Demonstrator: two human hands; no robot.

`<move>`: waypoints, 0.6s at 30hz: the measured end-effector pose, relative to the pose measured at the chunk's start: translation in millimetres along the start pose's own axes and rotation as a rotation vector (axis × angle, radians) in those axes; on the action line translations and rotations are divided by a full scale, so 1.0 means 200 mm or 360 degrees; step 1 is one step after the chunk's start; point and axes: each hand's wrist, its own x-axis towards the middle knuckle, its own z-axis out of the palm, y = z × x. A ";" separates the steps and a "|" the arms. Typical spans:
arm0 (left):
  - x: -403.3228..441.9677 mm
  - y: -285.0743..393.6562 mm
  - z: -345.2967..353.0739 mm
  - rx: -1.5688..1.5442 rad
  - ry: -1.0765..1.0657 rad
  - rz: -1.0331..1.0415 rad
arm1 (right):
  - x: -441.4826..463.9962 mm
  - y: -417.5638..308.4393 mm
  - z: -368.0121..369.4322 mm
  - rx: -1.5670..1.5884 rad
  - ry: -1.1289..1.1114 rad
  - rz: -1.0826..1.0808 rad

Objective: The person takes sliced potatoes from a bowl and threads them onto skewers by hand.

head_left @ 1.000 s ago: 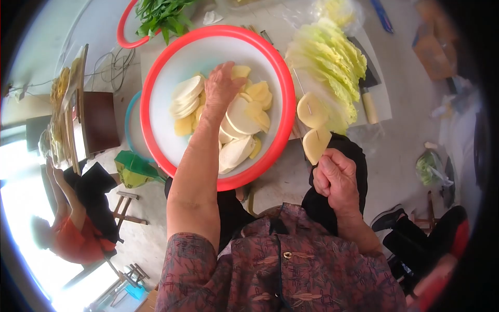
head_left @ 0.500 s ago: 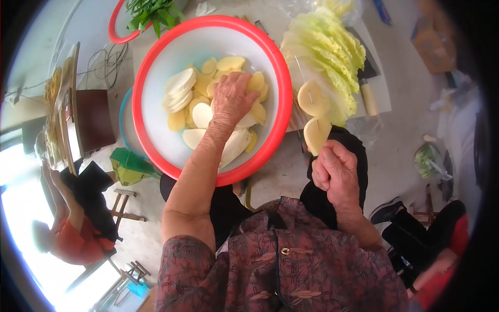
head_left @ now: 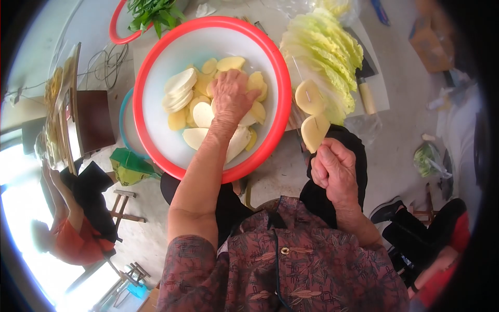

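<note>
My left hand [head_left: 232,96] reaches into a white basin with a red rim [head_left: 139,99], its fingers bent down among pale yellow slices [head_left: 230,63]. Its fingertips are partly hidden, and whether they grip a slice does not show. White slices [head_left: 180,83] lie in a stack at the basin's left side. To the right of the basin, my right hand [head_left: 335,169] is closed round the lower end of a thin skewer [head_left: 297,70]. Two yellow slices [head_left: 311,97] are threaded on it, one above the other, just beyond my fingers.
Cabbage leaves [head_left: 327,62] lie on a board beside a knife [head_left: 367,96]. Green leaves [head_left: 156,14] fill a red-rimmed container at the top left. One person [head_left: 78,234] is at the left, another [head_left: 442,249] at the lower right. A green bag [head_left: 131,166] lies near the basin.
My left hand has shifted right within the basin since the first frame and has hardly moved in the last half second. The skewer in my right hand has moved slightly.
</note>
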 end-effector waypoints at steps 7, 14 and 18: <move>0.01 -0.12 -0.01 -0.1621 0.0043 -0.0734 | 0.00 -0.01 0.00 -0.0016 -0.0023 -0.0005; -0.09 -0.16 -0.19 -0.1024 0.0017 -0.0754 | -0.01 0.00 0.01 -0.0068 -0.0024 -0.0003; -0.16 -0.14 -0.18 -0.0981 -0.0131 -0.0588 | -0.01 -0.01 0.01 -0.0083 0.0006 0.0002</move>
